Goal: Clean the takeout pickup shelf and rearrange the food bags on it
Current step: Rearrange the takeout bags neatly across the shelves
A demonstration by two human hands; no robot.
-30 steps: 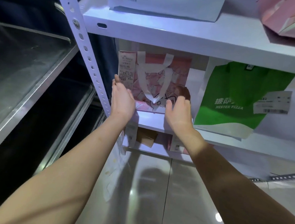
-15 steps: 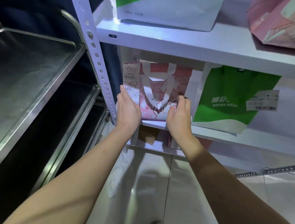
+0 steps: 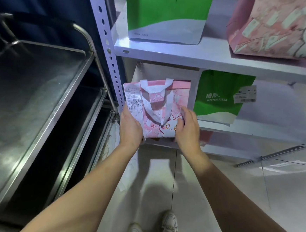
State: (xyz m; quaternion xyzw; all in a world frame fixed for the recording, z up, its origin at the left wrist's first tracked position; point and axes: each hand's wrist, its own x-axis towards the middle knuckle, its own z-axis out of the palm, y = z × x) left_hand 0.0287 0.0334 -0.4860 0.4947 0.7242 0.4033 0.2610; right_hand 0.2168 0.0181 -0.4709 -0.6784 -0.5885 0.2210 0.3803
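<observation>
**A:** ok near stuff first. What's cut off? I see shoes point(image 3: 169, 225) at the bottom edge, legs out of frame, and both forearms run off the corners.

**B:** yep. The steel cart point(image 3: 30, 106) on the left is chopped by the frame too, its lower trays mostly dark. There's pale paper on the floor by the shelf post, can't tell what it is.

**A:** hands?

**B:** left hand point(image 3: 130, 127) grips the pink bag point(image 3: 164, 107) at its lower left edge, thumb on the receipt point(image 3: 133, 101) stuck to the front. Right hand point(image 3: 186, 131) cups the lower right corner, fingers curled on the face, covering part of the bunny print. Both hide the bag's bottom edge, so can't tell if it's resting on the shelf point(image 3: 207, 60) or lifted.

**A:** where's it sit?

**B:** middle level, far left, just beside the post point(image 3: 108, 44). A green pizza bag point(image 3: 221, 97) stands right of it, tag text unreadable. Upper level has another green bag point(image 3: 167, 16) and a big pink bag point(image 3: 283, 29), both tops cropped. Stuff below the middle level is mostly hidden.
</observation>
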